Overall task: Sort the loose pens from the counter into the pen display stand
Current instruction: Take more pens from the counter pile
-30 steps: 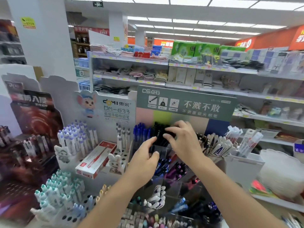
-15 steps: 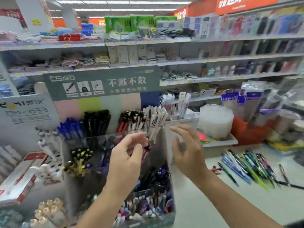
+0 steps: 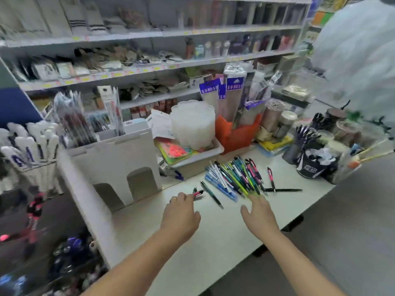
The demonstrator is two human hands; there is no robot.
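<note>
Blur hides our stand (image 3: 53,242), cut off at left. Loose pens (image 3: 235,178) lie fanned, many-coloured, on the table (image 3: 213,242). Our hands, left (image 3: 180,212) and right (image 3: 259,214), spread empty.

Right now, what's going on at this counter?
A person is sorting pens in a stationery shop. Both hands reach over the white counter toward a loose pile of coloured pens. The left hand has its fingertips at a pink pen lying apart from the pile; the right hand is open, fingertips at the pile's near edge. Neither has lifted anything yet. The pen display stand sits to the left.
</note>
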